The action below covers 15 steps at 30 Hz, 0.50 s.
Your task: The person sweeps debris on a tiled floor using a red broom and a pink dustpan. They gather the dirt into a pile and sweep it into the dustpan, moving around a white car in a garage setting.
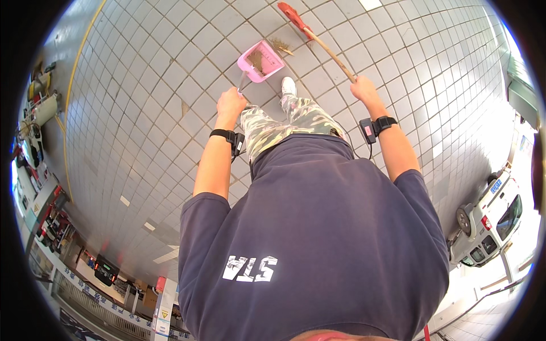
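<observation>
My left hand (231,103) is closed round the handle of a pink dustpan (273,70). The pan rests on the grey tiled floor ahead of my feet, with brownish debris (257,61) inside it. Just beyond its far right edge lies a small pile of similar debris (279,45). My right hand (364,89) grips the wooden stick of a broom (333,55). The stick slants away to the upper left, and its red head (293,17) touches down on the floor past the pile, apart from it.
A white shoe (289,86) of mine stands right by the dustpan. At the right is a parked white car (490,226). Machines and equipment (41,122) line the far left, beyond a yellow floor line (69,96). A white post (164,307) rises at the lower left.
</observation>
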Motion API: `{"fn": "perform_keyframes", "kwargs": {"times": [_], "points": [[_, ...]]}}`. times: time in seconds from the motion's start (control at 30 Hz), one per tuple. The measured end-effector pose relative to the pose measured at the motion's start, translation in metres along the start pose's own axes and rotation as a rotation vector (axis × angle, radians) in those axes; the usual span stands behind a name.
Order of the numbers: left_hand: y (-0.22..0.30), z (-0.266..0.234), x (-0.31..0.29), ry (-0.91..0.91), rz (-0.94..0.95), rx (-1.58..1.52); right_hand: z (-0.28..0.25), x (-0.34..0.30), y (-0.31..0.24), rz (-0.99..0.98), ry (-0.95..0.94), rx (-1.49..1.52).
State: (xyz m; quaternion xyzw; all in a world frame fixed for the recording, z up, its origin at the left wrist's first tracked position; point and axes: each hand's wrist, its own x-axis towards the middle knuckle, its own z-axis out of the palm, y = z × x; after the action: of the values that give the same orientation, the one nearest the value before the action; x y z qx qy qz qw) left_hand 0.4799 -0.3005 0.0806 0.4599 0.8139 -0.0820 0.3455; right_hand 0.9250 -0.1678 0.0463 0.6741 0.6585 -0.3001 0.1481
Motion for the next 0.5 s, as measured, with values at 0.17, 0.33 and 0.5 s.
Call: {"fn": "perform_keyframes", "kwargs": {"times": [0.17, 0.33, 0.5], "points": [[0.01, -0.008, -0.004, -0.003, 0.012, 0.002, 0.0, -0.005, -0.022, -0.125, 0.057, -0.033], [0.021, -0.014, 0.005, -0.046, -0.006, -0.012, 0.01, -0.006, -0.051, -0.119, -0.025, -0.041], [0.025, -0.016, 0.008, -0.075, -0.05, -0.026, 0.018, 0.002, -0.053, -0.323, -0.061, -0.145]]}}
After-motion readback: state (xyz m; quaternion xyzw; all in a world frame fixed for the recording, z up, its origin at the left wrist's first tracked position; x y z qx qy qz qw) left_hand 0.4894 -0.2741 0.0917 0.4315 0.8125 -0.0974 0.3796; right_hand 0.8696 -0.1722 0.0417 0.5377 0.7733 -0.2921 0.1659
